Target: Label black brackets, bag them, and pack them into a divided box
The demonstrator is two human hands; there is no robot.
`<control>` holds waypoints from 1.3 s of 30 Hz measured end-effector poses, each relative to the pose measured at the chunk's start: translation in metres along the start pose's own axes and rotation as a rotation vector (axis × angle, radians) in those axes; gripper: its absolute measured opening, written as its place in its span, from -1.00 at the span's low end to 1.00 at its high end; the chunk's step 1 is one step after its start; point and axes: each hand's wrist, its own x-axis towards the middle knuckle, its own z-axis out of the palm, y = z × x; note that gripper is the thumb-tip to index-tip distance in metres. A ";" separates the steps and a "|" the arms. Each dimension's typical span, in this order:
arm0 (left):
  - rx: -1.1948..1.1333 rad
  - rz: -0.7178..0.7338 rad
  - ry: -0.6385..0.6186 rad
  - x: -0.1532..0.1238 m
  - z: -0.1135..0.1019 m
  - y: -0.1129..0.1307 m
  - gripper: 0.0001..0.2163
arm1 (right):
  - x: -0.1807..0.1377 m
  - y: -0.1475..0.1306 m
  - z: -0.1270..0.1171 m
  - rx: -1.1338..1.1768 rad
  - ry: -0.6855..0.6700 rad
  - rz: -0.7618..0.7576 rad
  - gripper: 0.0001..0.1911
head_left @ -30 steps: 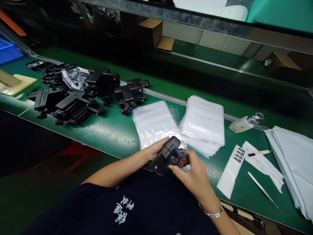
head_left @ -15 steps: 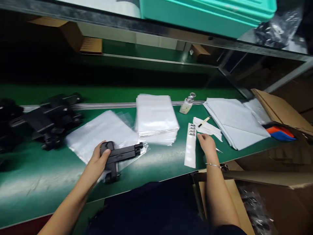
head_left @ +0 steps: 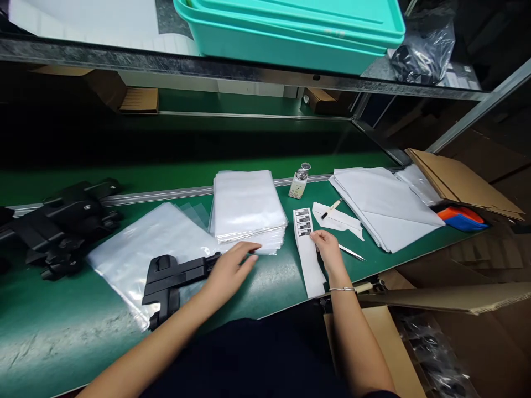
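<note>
Green worktop (head_left: 269, 282) carries a stack of clear plastic bags (head_left: 246, 204). Black T-shaped plastic assembly (head_left: 178, 275) lies left of the stack, on flat plastic bags (head_left: 166, 226). Left hand (head_left: 230, 271): fingers loosely spread, nothing visibly held, beside the assembly's end. Right hand (head_left: 327, 249): thumb and fingers pinch the edge of a white paper strip (head_left: 309, 271). Its black-and-white printed labels (head_left: 303, 221) are too small to read.
</note>
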 end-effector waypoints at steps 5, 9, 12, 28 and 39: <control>-0.354 0.066 -0.227 0.043 0.065 0.014 -0.42 | -0.032 0.003 0.011 0.235 -0.077 -0.019 -0.56; -0.461 -0.003 -0.188 0.058 0.091 0.018 -0.63 | -0.045 0.009 0.012 0.287 0.024 -0.079 -0.62; -0.540 -0.019 -0.154 0.062 0.099 0.017 -0.76 | -0.047 0.013 0.006 0.092 0.199 -0.333 -0.72; 0.360 -0.049 -0.363 0.022 0.017 0.032 -0.42 | -0.051 0.021 0.005 -0.385 0.002 -0.592 -0.51; 0.331 -0.256 0.157 -0.074 -0.116 -0.119 -0.51 | 0.002 0.019 0.001 -0.640 0.263 -0.598 -0.17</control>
